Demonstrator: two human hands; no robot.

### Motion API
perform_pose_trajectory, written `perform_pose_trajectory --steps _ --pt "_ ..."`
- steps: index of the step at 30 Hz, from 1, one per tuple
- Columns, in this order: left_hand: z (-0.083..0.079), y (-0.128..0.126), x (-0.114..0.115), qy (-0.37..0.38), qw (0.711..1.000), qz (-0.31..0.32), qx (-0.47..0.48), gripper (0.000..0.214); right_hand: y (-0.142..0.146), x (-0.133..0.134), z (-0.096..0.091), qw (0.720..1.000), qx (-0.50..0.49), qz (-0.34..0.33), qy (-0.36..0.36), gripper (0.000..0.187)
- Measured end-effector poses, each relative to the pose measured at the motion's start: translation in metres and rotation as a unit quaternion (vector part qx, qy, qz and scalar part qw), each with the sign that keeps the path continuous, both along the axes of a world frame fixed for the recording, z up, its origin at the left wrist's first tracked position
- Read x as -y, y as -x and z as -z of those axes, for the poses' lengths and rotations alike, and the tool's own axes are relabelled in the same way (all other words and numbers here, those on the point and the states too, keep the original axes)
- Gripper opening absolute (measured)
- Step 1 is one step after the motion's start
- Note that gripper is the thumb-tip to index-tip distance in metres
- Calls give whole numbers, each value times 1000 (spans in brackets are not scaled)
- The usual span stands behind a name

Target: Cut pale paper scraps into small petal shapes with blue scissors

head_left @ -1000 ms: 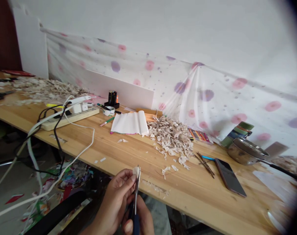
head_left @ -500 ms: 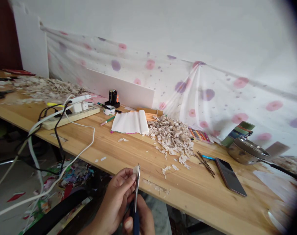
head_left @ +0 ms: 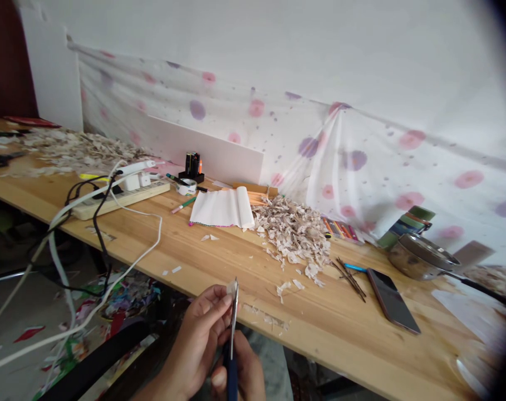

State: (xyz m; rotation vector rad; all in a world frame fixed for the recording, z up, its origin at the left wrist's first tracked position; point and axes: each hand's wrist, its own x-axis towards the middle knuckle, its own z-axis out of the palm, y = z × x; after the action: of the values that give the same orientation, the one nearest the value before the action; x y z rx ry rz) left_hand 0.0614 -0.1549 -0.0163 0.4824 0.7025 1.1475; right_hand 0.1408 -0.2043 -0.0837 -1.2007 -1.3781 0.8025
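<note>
My left hand (head_left: pixel 200 328) pinches a small pale, petal-like piece (head_left: pixel 231 287) between thumb and fingers. My right hand (head_left: pixel 246 367) is wrapped round the dark blue handles of a pair of scissors (head_left: pixel 233 340). The scissors point up and away from me, and their blades look closed or nearly so, right beside the pale piece. Both hands are close together in front of the table's near edge. Past them on the table lies a heap of dry whitish-brown flakes (head_left: pixel 294 228), with a few loose bits near the edge.
An open white notebook (head_left: pixel 219 209) lies left of the heap. A power strip (head_left: pixel 123 200) with tangled cables (head_left: pixel 106 223) occupies the left. Thin sticks (head_left: pixel 350 281), a phone (head_left: pixel 392 301) and a lidded metal pot (head_left: pixel 422 256) are on the right. Colourful scraps (head_left: pixel 123 301) litter the floor.
Almost nothing differs. Both hands and the scissors keep nearly the same place, with the blades still beside the pale piece.
</note>
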Motion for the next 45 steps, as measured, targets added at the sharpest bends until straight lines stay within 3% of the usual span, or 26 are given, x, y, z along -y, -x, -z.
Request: perform_pose_trajectory --steps 16,21,29,39,45 --pt "-4 3 -4 4 1000 13 -14 30 -5 -1 12 997 -53 -49 18 65" --pt "-4 4 -6 -19 1000 7 -2 21 -6 0 10 998 -39 -53 6 56" --pt "-3 10 -10 -38 999 19 10 9 -5 0 7 996 -49 -72 19 58" --pt "-3 15 -14 -41 998 47 15 12 -1 1 -3 992 -104 -68 36 58" --pt "-3 16 -14 -62 996 60 17 9 2 6 4 989 -129 -47 61 56"
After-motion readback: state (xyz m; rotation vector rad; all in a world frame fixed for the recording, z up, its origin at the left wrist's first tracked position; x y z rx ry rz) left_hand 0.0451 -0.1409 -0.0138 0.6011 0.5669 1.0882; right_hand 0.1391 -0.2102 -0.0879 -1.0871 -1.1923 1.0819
